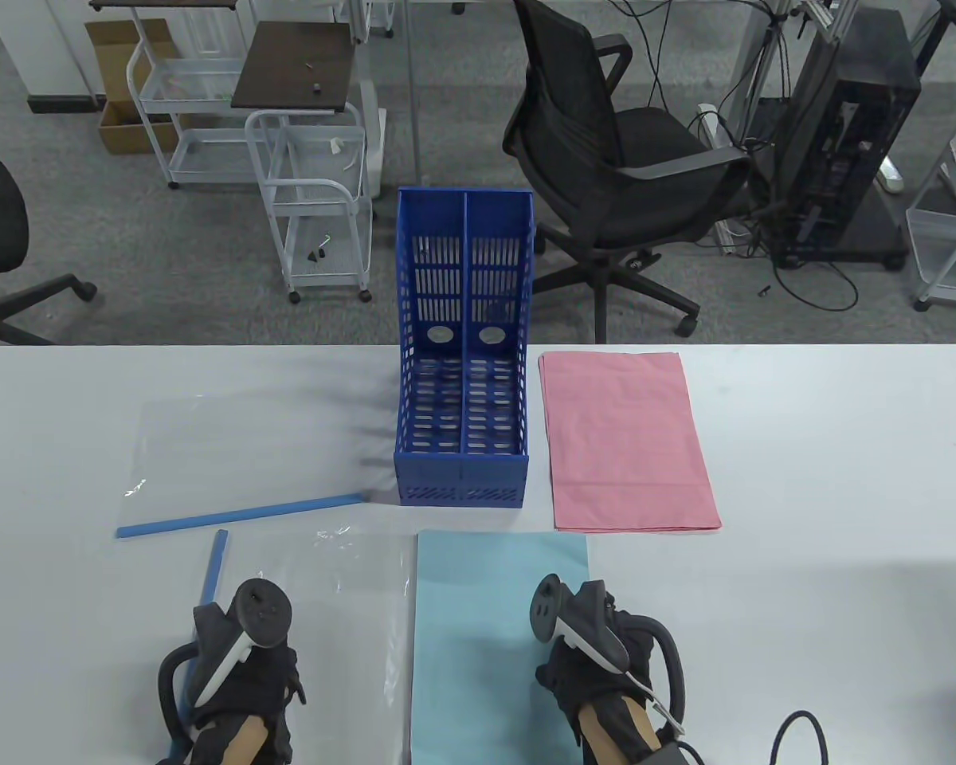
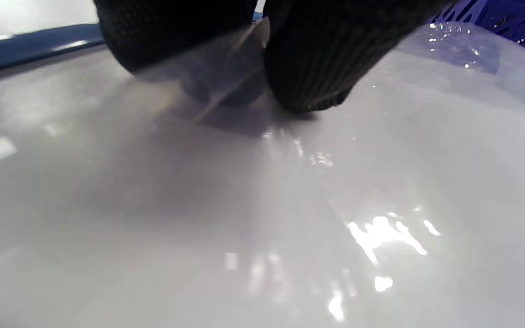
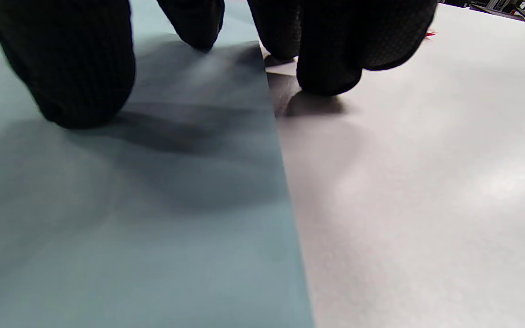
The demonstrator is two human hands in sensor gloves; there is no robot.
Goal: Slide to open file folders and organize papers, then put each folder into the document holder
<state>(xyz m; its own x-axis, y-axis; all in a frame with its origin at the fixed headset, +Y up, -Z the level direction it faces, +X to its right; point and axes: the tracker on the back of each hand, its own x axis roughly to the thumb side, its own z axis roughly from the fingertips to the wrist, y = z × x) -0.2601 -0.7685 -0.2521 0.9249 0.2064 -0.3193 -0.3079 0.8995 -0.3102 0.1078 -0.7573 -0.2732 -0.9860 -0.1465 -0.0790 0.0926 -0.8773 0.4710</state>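
Hands in black sensor gloves work at the near edge of a white table (image 1: 844, 446). The left hand (image 1: 239, 677) lies on a clear folder (image 1: 319, 606), two fingertips (image 2: 308, 59) pinching the plastic film, as the left wrist view shows; a blue slide bar (image 1: 212, 567) runs along the folder's left edge, just beside that hand. The right hand (image 1: 597, 661) sits at the right edge of a blue paper stack (image 1: 486, 637), thumb (image 3: 84, 68) pressed on top and the other fingers curled down at the edge onto the table, gripping the stack's edge. Beyond the left hand lies a second clear folder (image 1: 247, 446), its blue bar (image 1: 239, 516) along the near side. At mid-table stands a blue two-slot holder (image 1: 462, 446), both slots without folders. Just right of it lies a pink paper stack (image 1: 629, 442). Past the table stand a black office chair (image 1: 621, 159) and white wire carts (image 1: 311, 199).
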